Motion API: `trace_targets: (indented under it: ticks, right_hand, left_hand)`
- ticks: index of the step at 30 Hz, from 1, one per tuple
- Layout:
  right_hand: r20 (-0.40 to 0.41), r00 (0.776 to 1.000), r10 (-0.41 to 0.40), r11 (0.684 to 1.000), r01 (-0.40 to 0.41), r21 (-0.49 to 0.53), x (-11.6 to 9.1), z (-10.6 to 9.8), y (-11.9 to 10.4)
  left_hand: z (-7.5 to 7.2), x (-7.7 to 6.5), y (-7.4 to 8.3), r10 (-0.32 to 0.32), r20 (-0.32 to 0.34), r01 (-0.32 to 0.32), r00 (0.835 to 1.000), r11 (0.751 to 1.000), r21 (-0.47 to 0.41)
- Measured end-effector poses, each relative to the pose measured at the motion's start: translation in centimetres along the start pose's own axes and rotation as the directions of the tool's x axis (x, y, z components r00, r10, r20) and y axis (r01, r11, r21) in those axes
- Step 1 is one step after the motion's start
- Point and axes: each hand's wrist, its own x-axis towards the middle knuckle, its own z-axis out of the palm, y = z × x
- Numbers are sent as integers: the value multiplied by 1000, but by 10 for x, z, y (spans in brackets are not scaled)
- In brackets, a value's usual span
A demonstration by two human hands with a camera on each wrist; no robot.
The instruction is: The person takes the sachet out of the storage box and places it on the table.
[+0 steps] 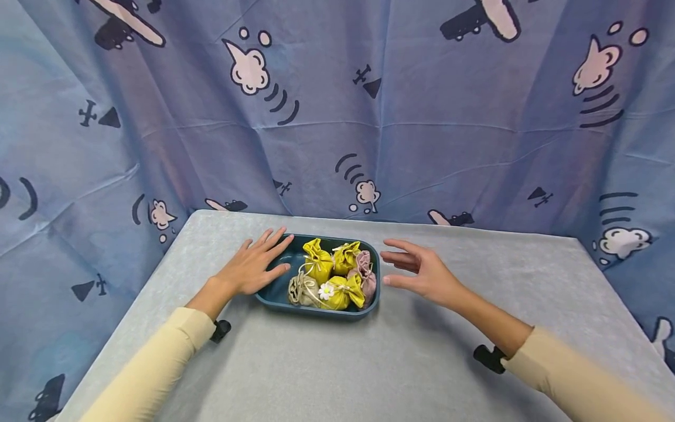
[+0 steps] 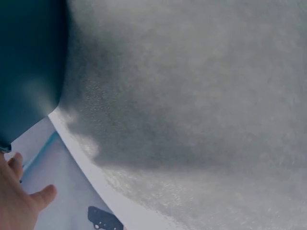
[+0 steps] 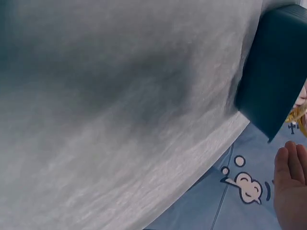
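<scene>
A dark blue-green rectangular box (image 1: 316,312) holds several small drawstring pouches. Yellow pouches (image 1: 319,264) fill its middle, and one at the front, beside a white flower (image 1: 326,291), lies on its side. Toward the front left sits a beige pouch (image 1: 302,292); pink cloth pouches (image 1: 368,287) lie along the right wall. My left hand (image 1: 254,264) is at the box's left end, fingers spread over the rim, thumb reaching above the inside. Just off the right end, my right hand (image 1: 424,274) hovers with palm toward the box, fingers apart from thumb, holding nothing.
The box stands on a table with a light grey cover (image 1: 337,369). Behind it hangs a blue patterned curtain (image 1: 316,117), which also runs along both sides. A black wrist strap piece (image 1: 490,358) sits under the right sleeve, another (image 1: 221,331) under the left.
</scene>
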Motion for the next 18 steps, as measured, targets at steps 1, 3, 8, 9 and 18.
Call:
trace_targets:
  ticks: [1,3,8,9,18]
  right_hand:
    - [1,1000,-1,1000,1,1,1,3,1]
    - [-1,1000,-7,1000,7,0,4,7,2]
    - [7,1000,-18,1000,18,-12,9,17,6]
    - [7,1000,-19,1000,19,-15,9,19,7]
    - [-29,998,-59,996,58,-63,14,33,14]
  left_hand:
    - [0,0,0,-1,0,1,1000,1000,-6]
    - [1,1,1,-2,-1,2,1000,1000,-11]
    - [3,1,1,3,-10,-3,1000,1000,-13]
    - [3,1,0,4,-12,-4,1000,1000,-9]
    - [3,0,1,-5,-16,5,1000,1000,14]
